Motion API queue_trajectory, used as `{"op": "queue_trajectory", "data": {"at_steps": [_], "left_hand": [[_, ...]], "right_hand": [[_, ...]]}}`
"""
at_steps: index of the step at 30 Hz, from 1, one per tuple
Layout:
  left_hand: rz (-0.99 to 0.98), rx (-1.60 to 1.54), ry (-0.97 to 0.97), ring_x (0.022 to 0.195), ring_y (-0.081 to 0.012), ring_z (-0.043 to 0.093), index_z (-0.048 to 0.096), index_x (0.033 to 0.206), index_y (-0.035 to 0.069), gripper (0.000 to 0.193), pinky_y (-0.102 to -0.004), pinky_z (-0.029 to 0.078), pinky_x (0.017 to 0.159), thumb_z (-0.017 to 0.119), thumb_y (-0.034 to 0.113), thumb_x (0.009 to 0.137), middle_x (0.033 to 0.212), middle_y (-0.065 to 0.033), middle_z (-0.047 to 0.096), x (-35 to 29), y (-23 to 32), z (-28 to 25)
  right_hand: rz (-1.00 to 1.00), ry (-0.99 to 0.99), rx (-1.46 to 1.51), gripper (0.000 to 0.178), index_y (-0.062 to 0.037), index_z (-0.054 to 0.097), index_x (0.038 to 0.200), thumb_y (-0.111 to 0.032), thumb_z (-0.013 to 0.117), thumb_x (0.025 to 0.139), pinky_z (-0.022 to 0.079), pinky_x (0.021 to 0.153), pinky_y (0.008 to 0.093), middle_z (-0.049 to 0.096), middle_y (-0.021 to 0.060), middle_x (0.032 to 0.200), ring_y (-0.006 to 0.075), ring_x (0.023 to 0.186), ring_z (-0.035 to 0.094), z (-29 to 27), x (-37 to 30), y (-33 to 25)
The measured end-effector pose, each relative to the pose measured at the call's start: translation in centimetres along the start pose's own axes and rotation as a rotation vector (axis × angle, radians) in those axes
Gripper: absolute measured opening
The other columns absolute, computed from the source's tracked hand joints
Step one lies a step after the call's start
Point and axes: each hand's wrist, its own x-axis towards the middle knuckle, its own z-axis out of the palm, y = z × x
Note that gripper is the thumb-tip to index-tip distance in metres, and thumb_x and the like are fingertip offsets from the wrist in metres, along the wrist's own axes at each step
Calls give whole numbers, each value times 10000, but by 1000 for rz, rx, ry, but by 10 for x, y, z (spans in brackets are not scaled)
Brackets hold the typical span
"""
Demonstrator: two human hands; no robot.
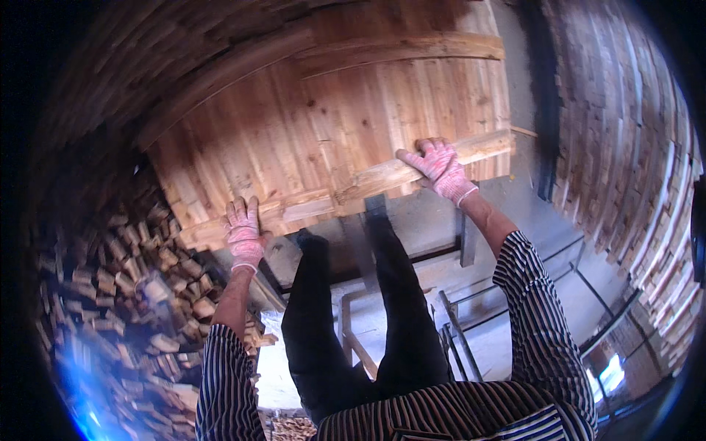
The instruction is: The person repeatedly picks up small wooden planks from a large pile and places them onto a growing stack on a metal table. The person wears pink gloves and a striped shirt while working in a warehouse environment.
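A wide wooden panel point(294, 136) of side-by-side boards lies ahead of me, with a rough batten point(382, 176) along its near edge. My left hand point(244, 234), in a pink-and-white knit glove with bare fingertips, rests on the near left edge, fingers stretched over the batten. Farther right, my right hand point(440, 169), in a matching glove, is closed over the batten; its fingers bend across the far side and the thumb points left. The undersides of both hands are hidden. A second batten point(404, 48) crosses the far part of the panel.
Cut wood pieces point(162, 301) are heaped at the left. Tall stacks of boards point(625, 132) stand along the right. Dark metal frames point(460, 334) are near my legs point(397, 294), and a post point(468, 239) stands below the panel's near right part.
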Motion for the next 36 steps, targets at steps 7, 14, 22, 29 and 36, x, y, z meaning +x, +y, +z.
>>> {"op": "queue_trajectory", "data": {"at_steps": [7,14,22,29,36], "left_hand": [[164,-126,-90,1313,-401,493,475,1475,135,840,-526,361,1133,838,181,719,1359,-179,559,24,8,-5],[106,-48,-61,1282,-385,507,543,1364,136,653,-513,409,1094,778,191,757,1312,-169,569,39,46,-9],[42,-214,-28,1322,-402,491,435,1533,116,852,-479,396,1138,764,189,751,1407,-209,542,28,24,0],[-212,-690,-129,1464,-386,378,384,1528,55,890,-495,309,1212,714,543,860,1573,-223,410,-47,65,-64],[-408,-1085,-2,1237,-399,609,472,1491,56,803,-450,481,1058,748,422,830,1328,-262,629,-298,56,-124]], "right_hand": [[101,25,28,434,-313,626,1319,-193,573,905,472,988,476,613,111,1141,329,1130,612,9,-15,22],[101,43,78,541,-299,625,1324,-221,732,799,477,982,490,619,121,1166,359,1115,604,12,-21,26],[69,175,70,784,-229,556,1405,-224,851,678,463,995,510,574,181,1230,405,1149,563,-6,-13,2],[193,133,193,945,-115,329,1577,-162,810,765,451,1083,509,411,316,1494,505,1301,485,-54,-49,-104],[130,-17,354,1113,-130,204,1631,-128,851,725,438,1118,471,410,283,1512,475,1348,460,-132,-73,-233]]}}
